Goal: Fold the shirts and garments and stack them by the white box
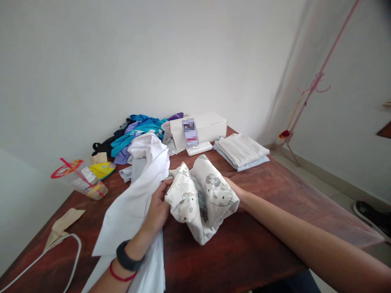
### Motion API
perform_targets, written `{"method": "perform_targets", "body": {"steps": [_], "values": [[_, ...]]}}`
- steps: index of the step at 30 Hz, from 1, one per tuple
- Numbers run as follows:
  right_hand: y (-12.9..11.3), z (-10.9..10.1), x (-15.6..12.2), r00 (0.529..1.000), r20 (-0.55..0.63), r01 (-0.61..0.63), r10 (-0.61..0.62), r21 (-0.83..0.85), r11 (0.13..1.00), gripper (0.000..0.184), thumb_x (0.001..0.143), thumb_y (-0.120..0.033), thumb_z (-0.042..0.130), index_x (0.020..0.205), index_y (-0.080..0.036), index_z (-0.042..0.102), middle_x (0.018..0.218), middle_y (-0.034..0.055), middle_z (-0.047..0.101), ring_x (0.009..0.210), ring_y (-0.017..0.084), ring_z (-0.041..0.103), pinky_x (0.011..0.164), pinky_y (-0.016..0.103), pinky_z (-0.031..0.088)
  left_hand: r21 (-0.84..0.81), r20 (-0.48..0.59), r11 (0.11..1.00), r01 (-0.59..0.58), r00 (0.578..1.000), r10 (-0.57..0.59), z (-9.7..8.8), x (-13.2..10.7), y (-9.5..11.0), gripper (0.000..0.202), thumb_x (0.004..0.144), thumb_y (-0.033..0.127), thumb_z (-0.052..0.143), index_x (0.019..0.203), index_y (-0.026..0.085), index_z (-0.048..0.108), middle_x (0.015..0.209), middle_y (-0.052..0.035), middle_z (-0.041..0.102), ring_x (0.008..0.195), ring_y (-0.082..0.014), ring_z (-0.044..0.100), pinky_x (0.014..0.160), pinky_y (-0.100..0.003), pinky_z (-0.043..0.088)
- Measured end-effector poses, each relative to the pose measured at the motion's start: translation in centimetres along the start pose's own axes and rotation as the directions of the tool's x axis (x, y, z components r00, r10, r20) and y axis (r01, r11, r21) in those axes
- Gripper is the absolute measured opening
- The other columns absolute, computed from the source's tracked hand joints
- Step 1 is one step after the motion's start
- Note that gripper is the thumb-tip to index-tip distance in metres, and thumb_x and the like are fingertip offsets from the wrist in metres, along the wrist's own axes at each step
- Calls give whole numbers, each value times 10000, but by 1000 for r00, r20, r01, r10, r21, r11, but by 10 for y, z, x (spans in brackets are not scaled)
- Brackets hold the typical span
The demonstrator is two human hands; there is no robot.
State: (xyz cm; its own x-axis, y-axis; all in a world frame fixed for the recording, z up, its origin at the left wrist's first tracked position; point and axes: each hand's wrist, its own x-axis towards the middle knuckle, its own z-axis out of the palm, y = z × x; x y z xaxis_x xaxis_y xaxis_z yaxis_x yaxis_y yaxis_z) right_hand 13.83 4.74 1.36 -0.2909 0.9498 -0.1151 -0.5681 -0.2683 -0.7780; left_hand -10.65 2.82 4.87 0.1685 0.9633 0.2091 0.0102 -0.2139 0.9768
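Both my hands hold a cream cloth printed with grey cartoon cats (200, 195) just above the dark wooden table (259, 228). My left hand (157, 207) grips its left edge, fingers curled round the fabric. My right hand (236, 191) is mostly hidden behind the cloth's right side and closes on it. A white garment (134, 203) lies under my left forearm and runs down off the near table edge.
A pile of blue, purple and black clothes (137, 132) sits at the back. A white box (203, 128) and folded striped cloths (241, 150) lie back right. A tipped plastic cup with red lid (81, 177) and a tote bag (58, 232) are at left.
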Motion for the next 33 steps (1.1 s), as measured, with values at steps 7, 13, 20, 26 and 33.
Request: {"method": "perform_targets", "body": {"steps": [7,13,20,26,33], "values": [[-37,-3,-4,998,-63,-6,10,57,998,490,869,-610,620,1095,-181,694,888,60,757,895,285,729,853,423,578,27,66,999,-30,997,28,-4,1,-5,394,808,332,751,1166,186,676,1144,-70,726,1055,-274,672,909,-342,515],[-35,-30,9,933,-156,188,-323,-554,811,585,808,-471,758,1331,-258,606,1289,69,676,1155,273,647,1053,448,476,111,97,986,-124,989,113,-6,2,-9,396,841,334,734,1202,186,663,1209,-81,704,1093,-278,656,928,-344,512],[-40,-23,0,769,196,395,-608,-894,211,344,858,-376,715,1168,-229,722,1348,126,612,1281,301,558,1107,499,412,429,218,833,-350,935,281,-5,-4,-12,373,945,253,597,1315,201,590,1365,-110,610,1254,-288,563,1086,-429,420],[-41,6,-26,892,357,449,-277,-764,464,485,860,-440,741,1290,-242,636,1172,88,671,981,229,678,821,367,567,529,369,741,-413,898,238,-4,-6,-10,402,1050,335,420,1420,223,533,1461,-123,545,1363,-284,473,1164,-465,348],[-33,5,-27,919,379,377,-107,-771,513,1065,667,-568,874,1553,-299,348,1318,125,509,997,236,606,680,303,563,584,523,641,-498,835,172,-6,-11,-8,728,957,610,538,1567,260,350,1588,-117,400,1469,-348,333,1220,-522,263]]}}
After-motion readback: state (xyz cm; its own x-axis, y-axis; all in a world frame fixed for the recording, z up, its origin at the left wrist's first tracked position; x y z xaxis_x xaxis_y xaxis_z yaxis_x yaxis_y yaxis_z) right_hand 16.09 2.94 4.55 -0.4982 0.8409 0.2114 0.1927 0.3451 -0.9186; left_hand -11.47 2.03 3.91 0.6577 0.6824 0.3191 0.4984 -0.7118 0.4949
